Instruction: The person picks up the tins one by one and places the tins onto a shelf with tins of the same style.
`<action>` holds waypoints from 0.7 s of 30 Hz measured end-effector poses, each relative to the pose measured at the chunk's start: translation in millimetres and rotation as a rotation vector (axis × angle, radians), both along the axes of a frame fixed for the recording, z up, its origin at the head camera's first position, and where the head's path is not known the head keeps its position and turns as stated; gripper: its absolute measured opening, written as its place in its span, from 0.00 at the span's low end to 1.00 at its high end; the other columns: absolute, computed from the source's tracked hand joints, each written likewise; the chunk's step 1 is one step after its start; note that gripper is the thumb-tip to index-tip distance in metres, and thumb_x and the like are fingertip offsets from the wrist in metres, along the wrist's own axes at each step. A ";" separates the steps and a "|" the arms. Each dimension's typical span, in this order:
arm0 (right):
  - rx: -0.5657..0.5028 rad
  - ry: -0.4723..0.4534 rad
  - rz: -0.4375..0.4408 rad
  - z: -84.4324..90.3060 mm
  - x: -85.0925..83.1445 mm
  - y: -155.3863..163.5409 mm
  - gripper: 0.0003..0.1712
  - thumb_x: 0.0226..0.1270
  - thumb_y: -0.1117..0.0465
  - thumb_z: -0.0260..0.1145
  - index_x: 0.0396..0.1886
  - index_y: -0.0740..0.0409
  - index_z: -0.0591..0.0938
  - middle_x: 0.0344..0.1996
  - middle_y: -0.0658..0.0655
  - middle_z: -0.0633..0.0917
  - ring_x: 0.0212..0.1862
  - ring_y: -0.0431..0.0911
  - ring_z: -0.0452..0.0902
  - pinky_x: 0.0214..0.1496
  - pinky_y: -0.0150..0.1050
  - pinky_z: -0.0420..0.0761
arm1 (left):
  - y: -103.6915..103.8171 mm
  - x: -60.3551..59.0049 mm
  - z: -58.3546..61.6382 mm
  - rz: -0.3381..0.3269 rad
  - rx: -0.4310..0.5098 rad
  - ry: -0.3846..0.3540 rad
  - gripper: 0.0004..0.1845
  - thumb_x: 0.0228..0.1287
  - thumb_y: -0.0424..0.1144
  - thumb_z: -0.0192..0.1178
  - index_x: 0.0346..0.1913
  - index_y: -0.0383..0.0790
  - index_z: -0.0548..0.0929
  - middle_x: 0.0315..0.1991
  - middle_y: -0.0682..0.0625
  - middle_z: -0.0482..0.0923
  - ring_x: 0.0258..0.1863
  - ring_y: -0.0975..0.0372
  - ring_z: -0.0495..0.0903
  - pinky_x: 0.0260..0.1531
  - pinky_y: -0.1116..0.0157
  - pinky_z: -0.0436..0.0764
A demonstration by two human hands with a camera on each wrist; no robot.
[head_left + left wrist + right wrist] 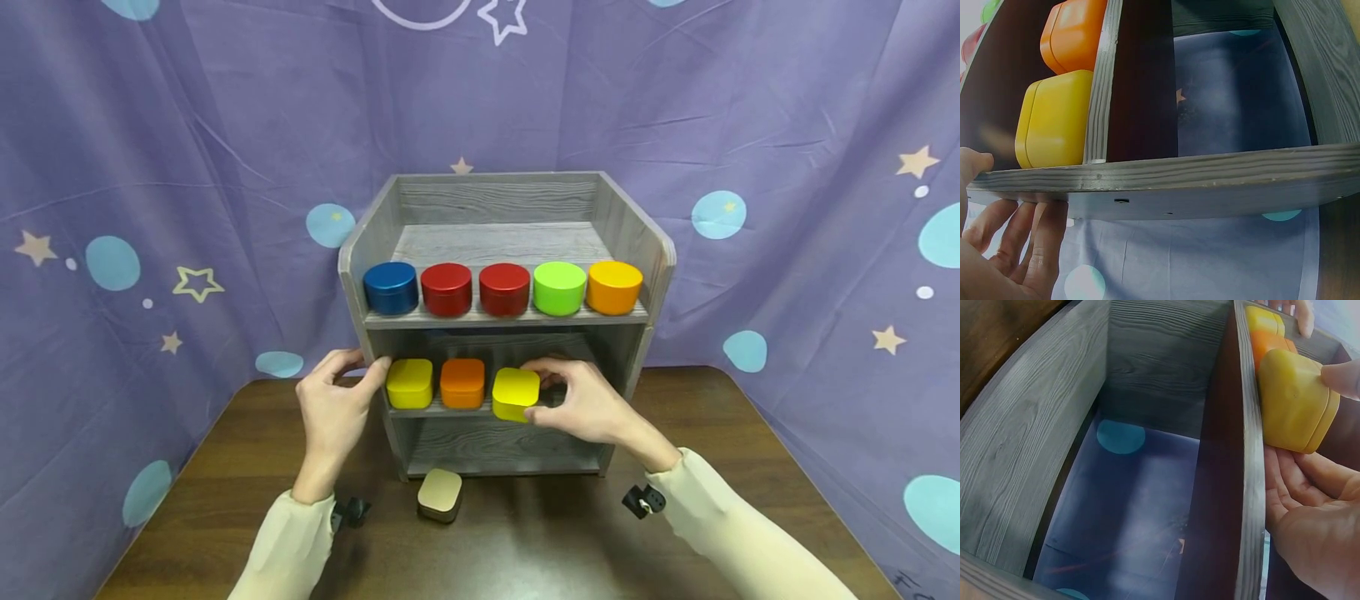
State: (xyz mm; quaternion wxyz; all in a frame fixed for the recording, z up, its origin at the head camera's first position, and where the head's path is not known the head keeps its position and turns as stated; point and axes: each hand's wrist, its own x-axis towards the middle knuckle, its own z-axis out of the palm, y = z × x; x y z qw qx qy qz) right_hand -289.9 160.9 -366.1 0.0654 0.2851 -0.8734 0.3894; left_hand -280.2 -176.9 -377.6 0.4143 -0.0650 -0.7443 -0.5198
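My right hand (581, 406) holds a yellow square tin (515, 393) between thumb and fingers at the front of the middle shelf. This tin sticks out a little past the board's edge; whether it rests on the board I cannot tell. To its left on that board stand an orange square tin (462, 383) and another yellow square tin (409, 384). My left hand (335, 408) grips the left side panel (1166, 174) of the grey wooden shelf unit, thumb on the inner side and fingers outside. In the right wrist view the held tin (1291, 400) is seen close up.
Along the top shelf's front stand a blue round tin (391, 288), two red round tins (447, 290), a green one (558, 288) and an orange one (614, 287). A gold square tin (439, 495) lies on the brown table (525, 542) before the unit. A purple curtain (247, 167) hangs behind.
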 end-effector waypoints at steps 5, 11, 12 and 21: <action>0.021 -0.019 -0.006 -0.3 -3.8 0.0 0.31 0.58 0.57 0.78 0.62 0.62 0.86 0.50 0.59 0.92 0.49 0.48 0.87 0.57 0.45 0.86 | 0.4 0.3 0.1 -0.002 0.005 -0.001 0.08 0.58 0.32 0.80 0.37 0.30 0.93 0.32 0.42 0.87 0.35 0.81 0.82 0.39 0.84 0.79; 0.030 -0.031 -0.019 1.6 -7.0 0.3 0.31 0.59 0.56 0.77 0.63 0.62 0.86 0.51 0.59 0.92 0.50 0.49 0.87 0.58 0.46 0.86 | 0.5 0.2 1.6 -0.001 0.002 -0.005 0.08 0.59 0.32 0.80 0.37 0.30 0.93 0.33 0.40 0.88 0.35 0.80 0.82 0.39 0.84 0.79; 0.030 -0.032 -0.020 1.9 -7.4 0.3 0.31 0.60 0.56 0.77 0.63 0.62 0.86 0.51 0.59 0.92 0.50 0.49 0.87 0.58 0.46 0.86 | 0.4 0.2 1.8 0.000 0.000 -0.005 0.08 0.59 0.32 0.80 0.37 0.30 0.93 0.33 0.38 0.88 0.36 0.80 0.82 0.39 0.84 0.79; 0.021 -0.035 -0.031 0.7 -8.8 -0.3 0.31 0.61 0.56 0.76 0.64 0.61 0.85 0.53 0.60 0.92 0.52 0.51 0.87 0.59 0.48 0.86 | 0.4 0.3 0.4 -0.005 0.006 -0.008 0.08 0.59 0.32 0.80 0.37 0.30 0.93 0.33 0.43 0.88 0.36 0.80 0.82 0.39 0.84 0.79</action>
